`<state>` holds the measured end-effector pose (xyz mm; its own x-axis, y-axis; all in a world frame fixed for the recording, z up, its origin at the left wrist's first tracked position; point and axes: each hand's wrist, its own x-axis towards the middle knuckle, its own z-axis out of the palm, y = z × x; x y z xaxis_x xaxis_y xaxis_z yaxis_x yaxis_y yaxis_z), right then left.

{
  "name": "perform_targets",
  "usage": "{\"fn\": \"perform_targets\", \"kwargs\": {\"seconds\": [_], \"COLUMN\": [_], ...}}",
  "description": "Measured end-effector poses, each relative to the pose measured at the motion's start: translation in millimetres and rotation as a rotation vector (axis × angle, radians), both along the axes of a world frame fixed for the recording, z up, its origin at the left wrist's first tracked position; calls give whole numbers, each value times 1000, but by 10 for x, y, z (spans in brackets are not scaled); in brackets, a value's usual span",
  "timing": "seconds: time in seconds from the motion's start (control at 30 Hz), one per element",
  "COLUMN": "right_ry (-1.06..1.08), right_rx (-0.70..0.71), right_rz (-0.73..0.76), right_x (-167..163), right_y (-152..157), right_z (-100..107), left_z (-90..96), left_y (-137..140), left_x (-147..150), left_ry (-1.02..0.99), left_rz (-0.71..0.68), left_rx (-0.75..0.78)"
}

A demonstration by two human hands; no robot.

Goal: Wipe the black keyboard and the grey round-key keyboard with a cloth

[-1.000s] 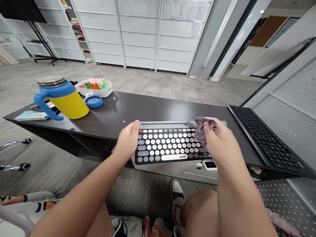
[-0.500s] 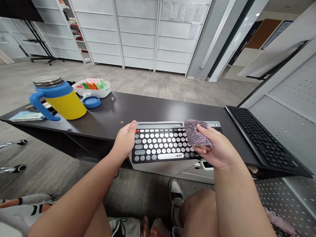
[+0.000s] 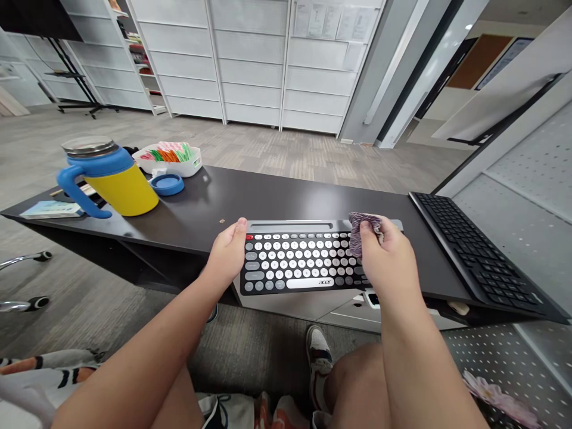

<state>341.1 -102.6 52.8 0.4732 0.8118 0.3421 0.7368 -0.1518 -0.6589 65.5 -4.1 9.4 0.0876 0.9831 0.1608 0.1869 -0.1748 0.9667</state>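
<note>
An Acer keyboard (image 3: 295, 256) with round white and grey keys is tilted up at the desk's near edge. My left hand (image 3: 227, 253) grips its left end, thumb on the top corner. In my right hand (image 3: 389, 253) is a bunched zebra-striped cloth (image 3: 358, 231), pinched under the thumb and lying against the keyboard's upper right part. My right hand and the cloth cover the keys at that end. Whether my right fingers also touch the keyboard is hidden.
The dark desk (image 3: 277, 193) carries a blue and yellow mug (image 3: 127, 187), a blue lid (image 3: 167, 185), a white basket (image 3: 190, 161) of colourful sticks and a booklet (image 3: 51, 210) at left. A second black keyboard (image 3: 478, 250) lies at right, beside a perforated partition (image 3: 527, 161).
My right hand has turned and shifted slightly right along the keyboard, and the cloth, spread flatter before, is now bunched up. My left hand keeps its hold.
</note>
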Motion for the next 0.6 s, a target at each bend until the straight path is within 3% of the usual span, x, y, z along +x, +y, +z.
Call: {"fn": "perform_targets", "kwargs": {"seconds": [0.23, 0.6], "right_ry": [-409, -348], "right_rx": [-371, -393], "right_rz": [72, 186], "right_x": [-552, -1152], "right_y": [68, 172], "right_z": [71, 213], "left_z": [-31, 3], "left_y": [-5, -63], "left_x": [15, 47], "left_ry": [16, 186], "left_rz": [27, 14], "left_rx": [13, 137]}}
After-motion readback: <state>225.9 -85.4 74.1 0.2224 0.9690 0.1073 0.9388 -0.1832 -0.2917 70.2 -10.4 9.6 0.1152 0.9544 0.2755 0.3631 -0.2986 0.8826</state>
